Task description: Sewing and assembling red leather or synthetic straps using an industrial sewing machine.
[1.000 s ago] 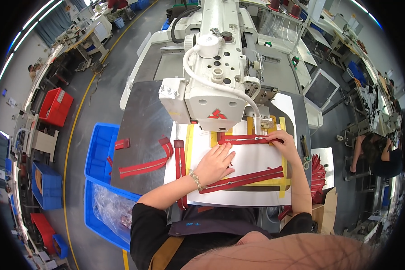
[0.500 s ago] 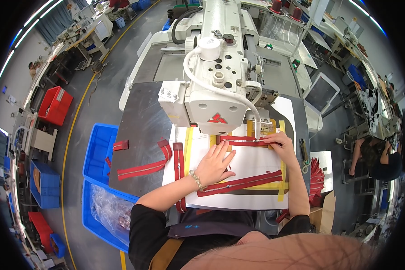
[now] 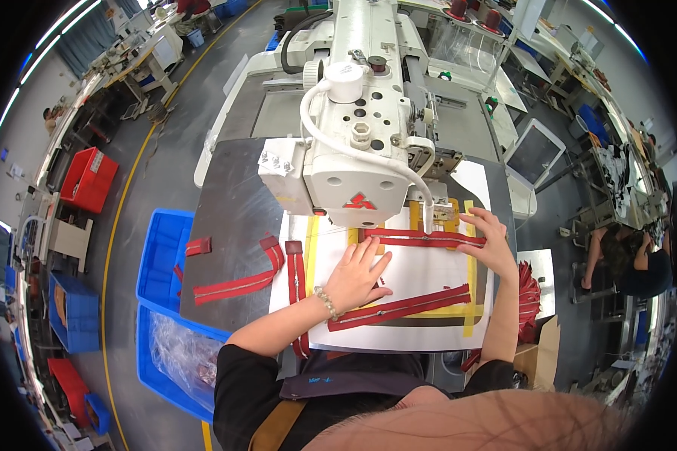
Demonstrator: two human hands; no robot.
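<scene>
1. Pressing flat, the left hand (image 3: 359, 272) lies palm down with fingers spread on the white rectangular template board (image 3: 429, 331), which rests on the dark grey metal worktop (image 3: 226, 218); it grips nothing.
2. Right hand (image 3: 491, 242) rests with fingers extended on the right end of the upper red zipper strip (image 3: 421, 239), pinning it to the board; the fingers are not closed around it.
3. Upper strip runs left to right just below the head of the white industrial sewing machine (image 3: 361, 143). Its left end passes under the machine head, so the needle area is hidden.
4. A second red zipper strip (image 3: 402, 307) lies slanted across the lower part of the board, between the two forearms and apart from both hands.
5. Yellow tape bands (image 3: 470, 301) frame the board; the top band is partly covered by the machine and by the right hand.
6. Loose red zipper pieces (image 3: 237, 282) lie on the worktop left of the board; one upright piece (image 3: 296, 286) runs down behind the left forearm, lower end hidden.
7. Blue plastic bins (image 3: 158, 248) stand beyond the worktop's left edge; the nearer one holds a clear bag, contents unclear.
8. A stack of red strips (image 3: 530, 289) shows right of the board, partly cut off by the right forearm.
</scene>
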